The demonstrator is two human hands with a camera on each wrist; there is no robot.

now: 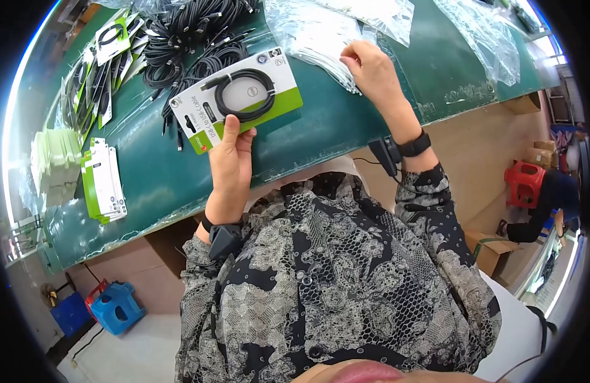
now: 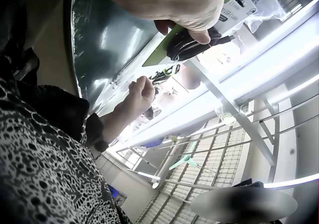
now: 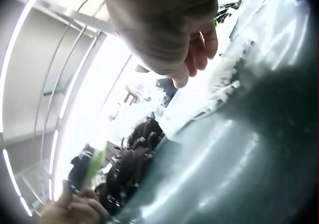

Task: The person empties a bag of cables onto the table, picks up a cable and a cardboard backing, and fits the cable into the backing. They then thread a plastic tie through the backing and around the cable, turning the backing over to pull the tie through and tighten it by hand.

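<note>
My left hand (image 1: 231, 159) holds a white and green card (image 1: 199, 115) by its near edge, thumb on top; a coiled black cable (image 1: 244, 94) is mounted on it. From the left wrist view the card (image 2: 164, 47) shows edge-on under my fingers (image 2: 199, 35). My right hand (image 1: 368, 67) is at a stack of clear plastic bags (image 1: 314, 38) on the green table (image 1: 148, 172), fingers curled at the stack's near edge. The right wrist view shows those curled fingers (image 3: 199, 50) just above the bags (image 3: 209, 92); whether they pinch a bag is unclear.
A heap of loose black cables (image 1: 193, 32) lies at the back. Finished cards (image 1: 103, 57) are spread at back left, with a stack of blank cards (image 1: 103, 182) and pale green trays (image 1: 52, 163) at left. More bags (image 1: 480, 38) lie at right. A person (image 1: 544, 204) crouches by a red stool.
</note>
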